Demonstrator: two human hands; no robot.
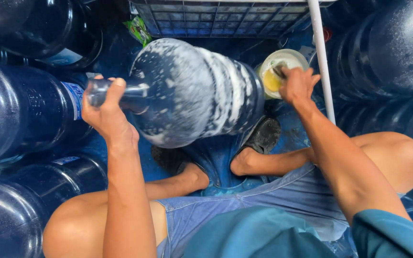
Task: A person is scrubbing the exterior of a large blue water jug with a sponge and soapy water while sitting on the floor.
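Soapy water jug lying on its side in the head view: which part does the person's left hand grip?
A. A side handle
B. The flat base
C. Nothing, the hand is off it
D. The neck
D: the left hand is wrapped around the narrow neck of the soapy jug, while the right hand is over at the small white bowl.

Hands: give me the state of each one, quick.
Left hand: closed around the neck of the soapy water jug.
Right hand: fingers closed on something at the small bowl; what exactly cannot be told.
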